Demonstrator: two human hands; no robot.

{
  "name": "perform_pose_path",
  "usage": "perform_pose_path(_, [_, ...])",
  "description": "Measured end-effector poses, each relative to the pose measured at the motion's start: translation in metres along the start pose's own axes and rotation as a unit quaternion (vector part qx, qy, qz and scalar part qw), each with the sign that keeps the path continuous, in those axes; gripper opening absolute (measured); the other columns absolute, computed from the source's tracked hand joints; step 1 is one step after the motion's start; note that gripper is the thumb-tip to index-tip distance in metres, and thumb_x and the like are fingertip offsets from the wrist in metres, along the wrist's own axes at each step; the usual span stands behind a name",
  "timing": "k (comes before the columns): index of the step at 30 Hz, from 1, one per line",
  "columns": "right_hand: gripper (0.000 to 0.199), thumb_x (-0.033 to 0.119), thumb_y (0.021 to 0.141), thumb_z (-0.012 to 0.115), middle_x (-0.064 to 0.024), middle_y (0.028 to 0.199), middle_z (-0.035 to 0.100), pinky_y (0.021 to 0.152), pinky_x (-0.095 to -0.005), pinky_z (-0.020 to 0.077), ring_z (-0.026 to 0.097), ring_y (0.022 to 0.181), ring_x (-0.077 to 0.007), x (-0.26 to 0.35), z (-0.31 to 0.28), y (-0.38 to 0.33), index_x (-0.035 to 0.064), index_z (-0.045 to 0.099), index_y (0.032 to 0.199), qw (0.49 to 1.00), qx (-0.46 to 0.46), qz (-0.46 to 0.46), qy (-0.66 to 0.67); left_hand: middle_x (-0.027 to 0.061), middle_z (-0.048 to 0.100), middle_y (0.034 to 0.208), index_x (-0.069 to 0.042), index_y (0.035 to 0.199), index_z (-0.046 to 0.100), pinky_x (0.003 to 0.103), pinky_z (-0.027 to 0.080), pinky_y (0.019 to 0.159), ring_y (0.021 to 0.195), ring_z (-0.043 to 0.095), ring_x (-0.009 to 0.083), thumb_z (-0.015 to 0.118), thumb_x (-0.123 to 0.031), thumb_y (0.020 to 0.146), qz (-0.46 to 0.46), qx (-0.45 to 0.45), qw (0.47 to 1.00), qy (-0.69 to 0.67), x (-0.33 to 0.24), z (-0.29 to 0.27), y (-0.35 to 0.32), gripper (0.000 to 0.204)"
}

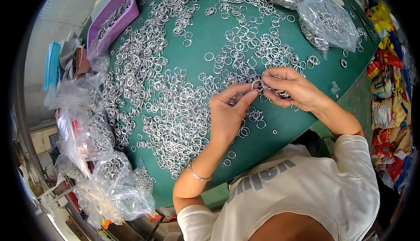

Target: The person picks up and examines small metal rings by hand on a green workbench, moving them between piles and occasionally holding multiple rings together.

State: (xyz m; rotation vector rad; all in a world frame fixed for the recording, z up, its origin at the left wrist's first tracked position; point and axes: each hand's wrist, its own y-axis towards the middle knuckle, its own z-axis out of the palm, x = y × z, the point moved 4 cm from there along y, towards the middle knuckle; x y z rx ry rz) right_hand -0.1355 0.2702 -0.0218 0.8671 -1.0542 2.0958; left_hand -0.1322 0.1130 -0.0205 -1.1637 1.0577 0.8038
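Note:
Between both hands is a silver metal ring (257,85), pinched at its sides by thumbs and fingertips. My left hand (229,110) closes on its left side, and a bangle circles that wrist. My right hand (288,87) grips the right side, with several more rings (282,93) tucked in its curled fingers. Under and around the hands, loose silver rings (175,118) lie in heaps on the green tabletop (192,57). Whether the pinched piece is one ring or two linked ones, I cannot tell.
A purple bin (114,29) of metal pieces stands at the far left. Clear plastic bags of rings (111,166) line the left edge. More bags (328,22) sit at the far right, and colourful packets (385,110) lie beyond the table's right edge.

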Motion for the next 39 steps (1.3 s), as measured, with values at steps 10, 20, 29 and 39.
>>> perform_pose_path(10, [0.023, 0.025, 0.093, 0.048, -0.0048, 0.073, 0.053, 0.037, -0.0197, 0.0264, 0.038, 0.047, -0.0047, -0.011, 0.0, -0.001, 0.0038, 0.052, 0.083, 0.994, 0.066, -0.043, 0.075, 0.0057, 0.064, 0.077, 0.001, 0.09, 0.063, 0.02, 0.043, 0.057, 0.067, 0.057, 0.0097, 0.065, 0.002, 0.077, 0.252, -0.128, 0.892, 0.353, -0.026, 0.008, -0.022, 0.014])
perform_pose_path(20, [0.019, 0.02, 0.091, 0.048, -0.007, 0.067, 0.055, 0.034, -0.0213, 0.0252, 0.036, 0.04, -0.0055, -0.018, 0.0, -0.012, 0.0012, 0.046, 0.093, 0.983, 0.006, -0.183, 0.014, 0.0111, 0.062, 0.08, 0.005, 0.096, 0.061, 0.026, 0.046, 0.059, 0.064, 0.055, 0.0151, 0.061, 0.004, 0.08, 0.415, -0.12, 0.808, 0.4, -0.027, 0.022, -0.03, 0.016])
perform_pose_path(29, [0.018, 0.014, 0.086, 0.052, -0.0078, 0.066, 0.057, 0.034, -0.0225, 0.0272, 0.04, 0.04, -0.0069, -0.015, 0.006, -0.033, -0.0009, 0.046, 0.095, 0.987, 0.061, -0.147, -0.024, 0.0149, 0.066, 0.083, 0.0, 0.093, 0.066, 0.03, 0.05, 0.067, 0.071, 0.063, 0.0223, 0.067, -0.002, 0.077, 0.395, -0.098, 0.833, 0.374, -0.038, 0.032, -0.033, 0.016])
perform_pose_path(39, [0.017, 0.021, 0.092, 0.049, -0.0081, 0.067, 0.054, 0.034, -0.0182, 0.0257, 0.039, 0.041, -0.0047, -0.029, 0.021, 0.007, 0.0045, 0.052, 0.089, 0.981, 0.09, -0.16, 0.069, 0.0158, 0.067, 0.09, 0.001, 0.093, 0.064, 0.032, 0.053, 0.073, 0.082, 0.066, 0.0287, 0.061, 0.008, 0.076, 0.477, 0.001, 0.816, 0.326, -0.032, 0.022, -0.04, 0.019])
